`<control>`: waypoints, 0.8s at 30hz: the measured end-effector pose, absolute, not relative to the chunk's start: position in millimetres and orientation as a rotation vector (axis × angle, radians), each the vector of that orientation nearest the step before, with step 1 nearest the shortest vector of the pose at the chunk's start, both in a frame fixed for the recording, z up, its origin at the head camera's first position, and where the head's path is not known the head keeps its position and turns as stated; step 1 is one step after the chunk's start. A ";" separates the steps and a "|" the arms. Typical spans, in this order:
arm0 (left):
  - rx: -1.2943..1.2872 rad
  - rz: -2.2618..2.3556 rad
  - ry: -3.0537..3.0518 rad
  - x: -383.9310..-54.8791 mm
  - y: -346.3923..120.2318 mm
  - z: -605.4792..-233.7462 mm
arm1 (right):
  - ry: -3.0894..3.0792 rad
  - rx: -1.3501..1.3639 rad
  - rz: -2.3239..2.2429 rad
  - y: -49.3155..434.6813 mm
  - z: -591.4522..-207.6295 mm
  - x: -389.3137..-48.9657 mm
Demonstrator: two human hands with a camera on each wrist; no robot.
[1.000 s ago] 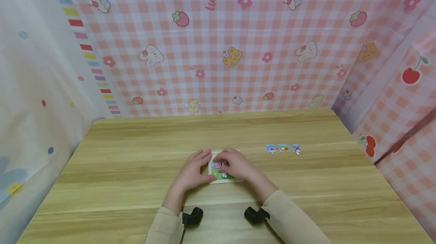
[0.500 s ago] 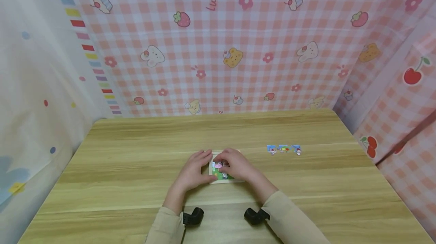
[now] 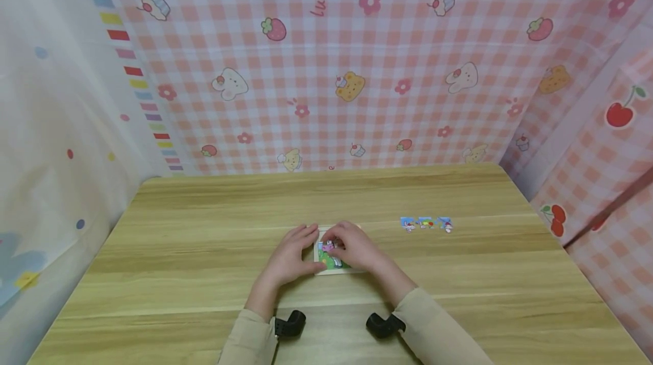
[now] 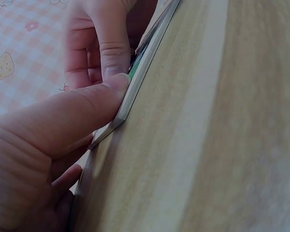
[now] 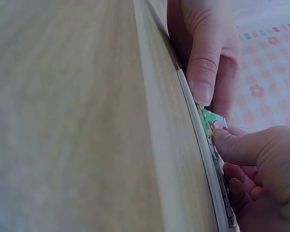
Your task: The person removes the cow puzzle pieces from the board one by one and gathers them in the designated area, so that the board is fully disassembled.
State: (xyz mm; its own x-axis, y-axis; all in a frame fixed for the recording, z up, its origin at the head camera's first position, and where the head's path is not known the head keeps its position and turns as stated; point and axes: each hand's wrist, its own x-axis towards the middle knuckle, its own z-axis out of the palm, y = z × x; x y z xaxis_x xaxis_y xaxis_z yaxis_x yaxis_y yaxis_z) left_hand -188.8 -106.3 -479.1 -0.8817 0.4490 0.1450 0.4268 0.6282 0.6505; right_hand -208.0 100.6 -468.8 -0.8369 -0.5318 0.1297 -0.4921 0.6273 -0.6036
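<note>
A small jigsaw puzzle board with a pale wooden rim lies on the table, partly covered by both hands. My left hand holds its left side, thumb over the near rim and fingers by the far left corner. In the right wrist view, a puzzle piece with green and pink print stands tilted up from the board. My right hand pinches at this piece, the thumb visible against it and the fingertips partly hidden. Green printed picture shows between the hands.
Several loose puzzle pieces lie in a row on the wooden table, beyond and right of the board. Black wrist mounts jut inward from both sleeves. A checked pink curtain hangs behind the table.
The pink printed piece shifts and tilts slightly under the right fingers. Both hands stay nearly in place; the head view drifts a little.
</note>
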 end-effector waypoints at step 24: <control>0.777 1.100 2.809 -189.0 -106.2 -479.1 | 2.670 -0.828 -1.211 105.5 -472.0 -212.4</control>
State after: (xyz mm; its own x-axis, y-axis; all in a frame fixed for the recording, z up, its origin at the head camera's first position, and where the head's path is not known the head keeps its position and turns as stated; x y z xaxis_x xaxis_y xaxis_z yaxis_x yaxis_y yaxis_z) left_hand -189.0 -106.2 -479.1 -0.8753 0.4588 0.1526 0.4404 0.6264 0.6432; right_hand -212.4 105.5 -472.0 -0.8480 -0.5132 0.1321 -0.4374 0.5373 -0.7211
